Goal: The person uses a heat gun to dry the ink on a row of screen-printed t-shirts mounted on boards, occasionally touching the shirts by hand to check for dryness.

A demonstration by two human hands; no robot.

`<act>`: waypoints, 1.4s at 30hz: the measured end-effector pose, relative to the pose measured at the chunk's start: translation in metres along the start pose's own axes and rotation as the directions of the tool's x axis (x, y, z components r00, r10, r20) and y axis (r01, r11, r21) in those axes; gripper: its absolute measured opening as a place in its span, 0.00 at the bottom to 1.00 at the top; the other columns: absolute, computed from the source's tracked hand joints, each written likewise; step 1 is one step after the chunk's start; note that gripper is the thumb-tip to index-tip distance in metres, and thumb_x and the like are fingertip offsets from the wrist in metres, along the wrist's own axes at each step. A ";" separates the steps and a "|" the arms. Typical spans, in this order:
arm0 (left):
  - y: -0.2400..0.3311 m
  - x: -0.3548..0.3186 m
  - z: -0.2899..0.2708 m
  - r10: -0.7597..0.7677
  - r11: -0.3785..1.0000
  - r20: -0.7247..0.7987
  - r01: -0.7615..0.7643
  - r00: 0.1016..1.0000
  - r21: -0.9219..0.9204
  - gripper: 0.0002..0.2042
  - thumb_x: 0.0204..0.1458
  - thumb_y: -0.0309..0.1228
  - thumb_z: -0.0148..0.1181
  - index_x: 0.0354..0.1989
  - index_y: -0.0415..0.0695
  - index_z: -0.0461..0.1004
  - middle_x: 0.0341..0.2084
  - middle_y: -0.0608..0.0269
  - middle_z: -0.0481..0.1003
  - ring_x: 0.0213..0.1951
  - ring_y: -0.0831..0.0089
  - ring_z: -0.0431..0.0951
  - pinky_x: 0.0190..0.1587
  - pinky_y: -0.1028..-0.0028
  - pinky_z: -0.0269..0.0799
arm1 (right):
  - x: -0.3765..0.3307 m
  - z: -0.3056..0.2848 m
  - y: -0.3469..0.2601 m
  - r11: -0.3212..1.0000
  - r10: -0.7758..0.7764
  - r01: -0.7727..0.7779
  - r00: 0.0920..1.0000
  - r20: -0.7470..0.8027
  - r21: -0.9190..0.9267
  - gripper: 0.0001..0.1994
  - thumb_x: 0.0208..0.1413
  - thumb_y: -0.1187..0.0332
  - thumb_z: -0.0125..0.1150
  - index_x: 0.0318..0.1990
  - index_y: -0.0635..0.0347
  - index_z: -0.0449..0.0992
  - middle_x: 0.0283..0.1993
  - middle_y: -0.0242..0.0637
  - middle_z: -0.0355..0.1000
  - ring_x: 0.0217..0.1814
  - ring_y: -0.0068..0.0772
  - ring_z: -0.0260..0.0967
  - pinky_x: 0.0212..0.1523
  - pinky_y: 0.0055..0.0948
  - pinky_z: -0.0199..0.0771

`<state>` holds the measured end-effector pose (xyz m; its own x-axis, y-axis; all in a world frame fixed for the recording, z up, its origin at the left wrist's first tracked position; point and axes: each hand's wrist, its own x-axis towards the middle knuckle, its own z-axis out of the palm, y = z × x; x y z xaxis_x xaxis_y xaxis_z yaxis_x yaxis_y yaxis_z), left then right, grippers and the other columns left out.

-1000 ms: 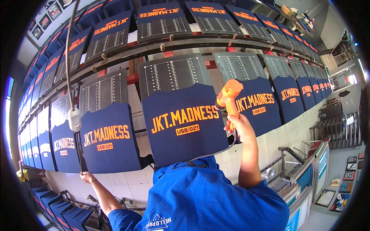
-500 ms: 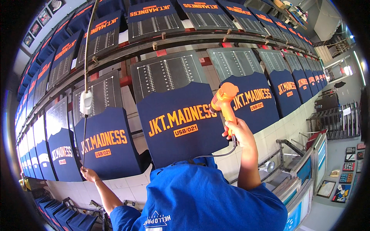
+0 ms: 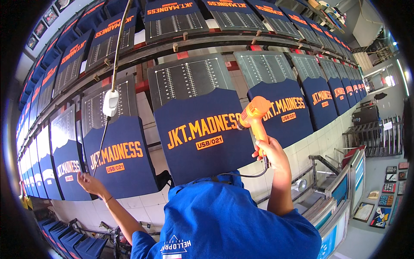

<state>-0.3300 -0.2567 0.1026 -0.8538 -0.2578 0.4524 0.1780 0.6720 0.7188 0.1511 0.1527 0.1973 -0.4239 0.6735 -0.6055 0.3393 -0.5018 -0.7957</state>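
My right hand [image 3: 275,154] grips an orange heat gun [image 3: 258,121] by its handle. The gun's dark nozzle points left, above the orange print of a navy T-shirt [image 3: 202,159] stretched on a dark board [image 3: 192,77]. A black cable [image 3: 252,175] runs from the handle towards my waist. My left hand [image 3: 92,184] is out to the left, fingers apart, over the lower edges of two printed navy T-shirts. A thin cord [image 3: 105,136] hangs from a white plug connector [image 3: 111,102] and reaches the upper side of this hand, where its lower part is hidden.
Rows of boards carrying similar navy shirts line long rails [image 3: 172,48] left, right and behind. Framed screens [image 3: 340,194] lean at the lower right, near a dark metal rack [image 3: 375,136]. Folded dark items [image 3: 79,241] sit at the lower left.
My left hand has moved slightly left and up, its fingers spreading. The hanging cord and white connector have swung right. My right hand has shifted slightly right and down with the heat gun.
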 end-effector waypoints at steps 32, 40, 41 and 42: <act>0.374 -0.124 -0.104 0.986 -0.094 -0.057 0.236 0.160 -0.967 0.05 0.53 0.31 0.53 0.28 0.45 0.72 0.27 0.60 0.76 0.25 0.68 0.76 0.26 0.70 0.73 | 0.045 0.055 -0.012 0.995 -0.097 0.099 0.994 0.058 -0.030 0.12 0.57 0.63 0.57 0.42 0.63 0.69 0.28 0.32 0.69 0.26 0.27 0.74 0.22 0.22 0.72; 0.251 -0.129 -0.034 0.445 0.607 0.472 0.131 0.761 -0.784 0.07 0.56 0.16 0.39 0.37 0.38 0.64 0.27 0.57 0.70 0.27 0.74 0.71 0.33 0.75 0.70 | 0.032 0.042 -0.018 0.999 -0.034 0.039 0.987 0.159 -0.029 0.13 0.56 0.63 0.58 0.42 0.63 0.68 0.28 0.32 0.69 0.26 0.27 0.73 0.23 0.23 0.71; 0.227 -0.131 -0.027 0.389 0.666 0.508 0.146 0.769 -0.731 0.07 0.56 0.16 0.39 0.38 0.38 0.65 0.27 0.58 0.70 0.27 0.75 0.70 0.33 0.76 0.70 | 0.029 0.040 -0.018 0.999 -0.031 0.037 0.986 0.164 -0.036 0.13 0.56 0.63 0.58 0.42 0.63 0.68 0.28 0.32 0.69 0.26 0.27 0.73 0.23 0.23 0.71; 0.203 -0.134 -0.022 0.327 0.722 0.541 0.164 0.775 -0.672 0.08 0.57 0.16 0.39 0.38 0.38 0.65 0.27 0.59 0.70 0.27 0.76 0.70 0.33 0.77 0.69 | 0.026 0.036 -0.018 0.999 -0.024 0.032 0.985 0.169 -0.044 0.13 0.56 0.64 0.58 0.42 0.63 0.68 0.27 0.32 0.69 0.26 0.26 0.73 0.23 0.22 0.71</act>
<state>-0.1683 -0.1013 0.1993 -0.8682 0.3951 0.3002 0.3172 -0.0234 0.9481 0.1033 0.1596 0.1958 -0.5677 0.5844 -0.5798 0.3617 -0.4557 -0.8134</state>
